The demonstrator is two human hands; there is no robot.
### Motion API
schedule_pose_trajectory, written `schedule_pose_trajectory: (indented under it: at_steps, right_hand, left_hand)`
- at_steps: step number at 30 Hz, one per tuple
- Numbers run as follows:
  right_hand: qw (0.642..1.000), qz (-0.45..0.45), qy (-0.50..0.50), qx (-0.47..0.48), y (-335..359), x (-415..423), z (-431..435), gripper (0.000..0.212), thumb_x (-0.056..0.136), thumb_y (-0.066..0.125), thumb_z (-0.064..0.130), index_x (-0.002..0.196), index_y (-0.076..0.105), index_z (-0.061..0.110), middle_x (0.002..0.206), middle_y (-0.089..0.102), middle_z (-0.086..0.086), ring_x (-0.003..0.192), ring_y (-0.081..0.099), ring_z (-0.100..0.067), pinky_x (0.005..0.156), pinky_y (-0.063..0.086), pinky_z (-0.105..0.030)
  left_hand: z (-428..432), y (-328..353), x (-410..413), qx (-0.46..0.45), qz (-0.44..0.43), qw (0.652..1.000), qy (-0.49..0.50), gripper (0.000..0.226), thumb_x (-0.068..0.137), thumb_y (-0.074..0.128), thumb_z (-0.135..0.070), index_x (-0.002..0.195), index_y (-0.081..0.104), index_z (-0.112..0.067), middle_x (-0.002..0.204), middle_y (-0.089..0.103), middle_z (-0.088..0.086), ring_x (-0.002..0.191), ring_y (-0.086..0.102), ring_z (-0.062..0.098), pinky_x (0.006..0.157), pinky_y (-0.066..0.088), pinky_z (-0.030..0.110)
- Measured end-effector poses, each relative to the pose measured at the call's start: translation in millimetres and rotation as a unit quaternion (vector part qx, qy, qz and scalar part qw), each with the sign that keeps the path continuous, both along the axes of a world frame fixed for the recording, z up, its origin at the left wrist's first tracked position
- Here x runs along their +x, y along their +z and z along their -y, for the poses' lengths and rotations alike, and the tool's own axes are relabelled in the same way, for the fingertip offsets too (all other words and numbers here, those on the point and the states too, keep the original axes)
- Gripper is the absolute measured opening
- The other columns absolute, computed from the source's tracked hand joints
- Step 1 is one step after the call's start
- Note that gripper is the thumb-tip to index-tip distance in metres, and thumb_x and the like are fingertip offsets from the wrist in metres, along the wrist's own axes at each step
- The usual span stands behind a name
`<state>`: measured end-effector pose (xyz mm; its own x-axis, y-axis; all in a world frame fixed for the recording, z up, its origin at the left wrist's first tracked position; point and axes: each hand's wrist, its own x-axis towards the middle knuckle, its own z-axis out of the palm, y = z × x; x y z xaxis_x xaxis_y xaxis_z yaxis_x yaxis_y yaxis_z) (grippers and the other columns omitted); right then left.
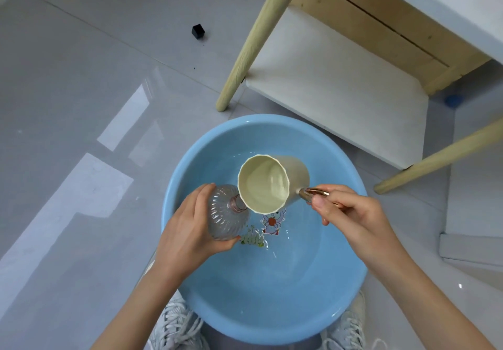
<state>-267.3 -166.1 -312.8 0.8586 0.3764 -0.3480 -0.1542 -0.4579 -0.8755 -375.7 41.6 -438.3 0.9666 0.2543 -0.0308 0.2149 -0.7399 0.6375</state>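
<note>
Cup tipped to bottle mouth, both held over basin.

The clear ribbed bottle is gripped round its body by the left hand, fingers and thumb curled about it. Its neck is turned toward the right hand, so that the mouth meets the cup. The cream cup is pinched by its gold handle in the right hand and tipped, lower rim at the bottle's mouth; this is judged a pour. Both are held above the blue basin beneath the hands, so spillage would be caught there. Whether water is flowing cannot be told.
</note>
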Motion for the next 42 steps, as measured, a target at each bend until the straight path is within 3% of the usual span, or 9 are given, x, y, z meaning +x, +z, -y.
schedule_pose_trajectory:
  at_steps: [3, 6, 8, 12, 18, 22, 28, 32, 42]
  right_hand:
    - [1.0, 0.021, 0.015, -0.005, 3.3, -1.1, -3.7, 0.024, 0.075, 0.065, 0.03, 0.052, 0.067, 0.037, 0.104, 0.063, -0.009, 0.073, 0.06, -0.002, 0.066, 0.044, -0.01]
    - [0.999, 0.044, 0.031, -0.008, 0.9, -2.6, -0.6, 0.025, 0.082, 0.073, 0.033, 0.059, 0.07, 0.041, 0.103, 0.064, -0.003, 0.079, 0.062, -0.003, 0.069, 0.045, -0.012]
    - [0.998, 0.047, 0.033, -0.002, -0.4, -3.1, 0.1, 0.011, 0.075, 0.072, 0.045, 0.066, 0.073, 0.039, 0.103, 0.064, 0.003, 0.088, 0.064, -0.006, 0.074, 0.046, -0.014]
    - [0.996, 0.082, 0.028, 0.003, -5.9, -3.6, 1.6, 0.045, 0.072, 0.064, 0.07, 0.071, 0.072, 0.025, 0.102, 0.062, 0.01, 0.097, 0.065, -0.015, 0.082, 0.048, -0.018]
    - [0.992, 0.119, 0.04, -0.015, -3.4, -5.3, -1.8, 0.058, 0.075, 0.061, 0.068, 0.076, 0.072, 0.011, 0.104, 0.059, 0.014, 0.097, 0.065, -0.013, 0.082, 0.05, -0.02]
    - [0.988, 0.148, 0.047, -0.019, -1.9, -5.6, -3.1, 0.051, 0.078, 0.061, 0.063, 0.075, 0.072, 0.014, 0.106, 0.059, 0.012, 0.098, 0.064, -0.013, 0.081, 0.049, -0.019]
    - [0.976, 0.201, 0.065, -0.059, -2.3, -8.1, -1.4, 0.045, 0.081, 0.06, 0.058, 0.071, 0.07, 0.015, 0.108, 0.058, 0.007, 0.098, 0.063, -0.014, 0.083, 0.051, -0.031]
    - [0.972, 0.216, 0.071, -0.064, -0.3, -8.8, -2.9, 0.039, 0.082, 0.058, 0.061, 0.068, 0.065, 0.025, 0.109, 0.058, 0.005, 0.1, 0.063, -0.013, 0.084, 0.051, -0.03]
    - [0.96, 0.253, 0.089, -0.075, 1.8, -9.7, -3.1, 0.033, 0.084, 0.06, 0.052, 0.069, 0.065, 0.023, 0.109, 0.055, 0.003, 0.098, 0.062, -0.011, 0.081, 0.051, -0.029]
  left_hand:
    - [0.5, 3.1, -0.7, 0.009, 0.003, 1.0, 0.009, 0.104, 0.041, 0.091, -0.047, 0.126, 0.043, -0.011, 0.122, 0.059, 0.004, 0.109, 0.047, 0.012, 0.079, 0.049, 0.027]
    - [0.3, 3.7, -1.4, 0.006, 0.003, 1.0, 0.009, 0.104, 0.042, 0.09, -0.049, 0.126, 0.042, -0.011, 0.123, 0.059, 0.004, 0.11, 0.046, 0.012, 0.078, 0.051, 0.028]
    - [0.1, 3.4, -1.4, 0.005, 0.0, 1.0, 0.01, 0.104, 0.042, 0.09, -0.049, 0.126, 0.043, -0.011, 0.123, 0.059, 0.004, 0.11, 0.046, 0.012, 0.078, 0.052, 0.03]
    - [0.6, 4.8, -0.4, 0.008, -0.002, 1.0, 0.009, 0.103, 0.041, 0.089, -0.049, 0.126, 0.043, -0.011, 0.122, 0.06, 0.004, 0.109, 0.046, 0.012, 0.076, 0.052, 0.029]
    - [1.0, 6.9, -0.4, 0.009, 0.0, 1.0, 0.01, 0.103, 0.041, 0.089, -0.049, 0.125, 0.044, -0.01, 0.12, 0.061, 0.005, 0.107, 0.046, 0.012, 0.074, 0.052, 0.03]
    - [1.3, 7.2, -0.4, 0.005, -0.002, 1.0, 0.012, 0.103, 0.041, 0.089, -0.048, 0.125, 0.043, -0.011, 0.121, 0.06, 0.005, 0.108, 0.046, 0.012, 0.074, 0.053, 0.032]
    - [0.9, 7.3, -0.6, 0.005, -0.005, 1.0, 0.013, 0.103, 0.042, 0.089, -0.049, 0.126, 0.043, -0.012, 0.122, 0.06, 0.004, 0.107, 0.046, 0.012, 0.074, 0.053, 0.032]
    - [0.7, 7.5, -0.8, 0.003, -0.006, 1.0, 0.014, 0.102, 0.043, 0.088, -0.052, 0.126, 0.043, -0.012, 0.123, 0.06, 0.004, 0.108, 0.045, 0.012, 0.074, 0.052, 0.031]
    - [1.2, 7.7, -0.8, 0.004, -0.001, 1.0, 0.015, 0.102, 0.042, 0.088, -0.051, 0.125, 0.043, -0.013, 0.121, 0.06, 0.004, 0.107, 0.046, 0.012, 0.073, 0.053, 0.033]
